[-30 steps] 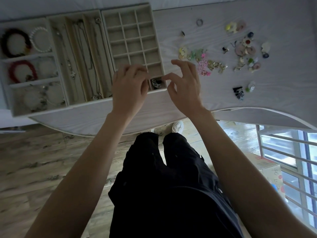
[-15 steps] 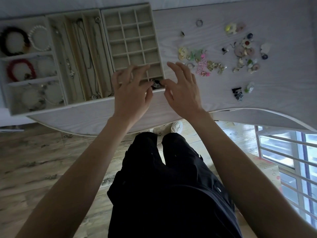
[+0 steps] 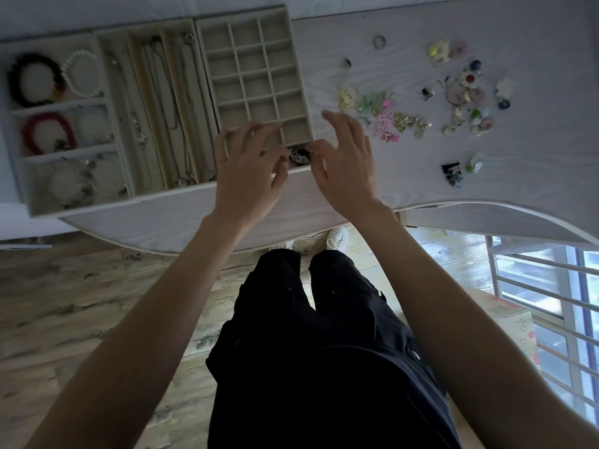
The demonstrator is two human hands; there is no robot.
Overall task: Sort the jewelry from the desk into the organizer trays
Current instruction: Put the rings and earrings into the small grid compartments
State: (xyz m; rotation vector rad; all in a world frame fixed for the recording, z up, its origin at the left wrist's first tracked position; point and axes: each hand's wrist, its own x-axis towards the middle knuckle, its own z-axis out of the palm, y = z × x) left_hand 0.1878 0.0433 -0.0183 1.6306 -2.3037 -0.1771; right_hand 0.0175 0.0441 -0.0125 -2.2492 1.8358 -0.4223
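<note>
Head view: I see both hands over the grid tray point(image 3: 256, 76), near corner. Left hand point(image 3: 249, 170) has fingers spread, loose; right hand point(image 3: 345, 163) likewise, thumb beside a dark earring point(image 3: 299, 155) lying in the nearest right compartment. Loose jewelry point(image 3: 402, 121) sits scattered on the desk point(image 3: 534, 34).

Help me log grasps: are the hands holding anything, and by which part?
Cannot be told: both hands, left and right, have fingertips at the dark earring in the grid tray, hiding any pinch.

Home bedroom; white desk point(image 3: 421, 196); wood-plank floor point(image 3: 81, 303); barred window point(image 3: 551, 286)
</note>
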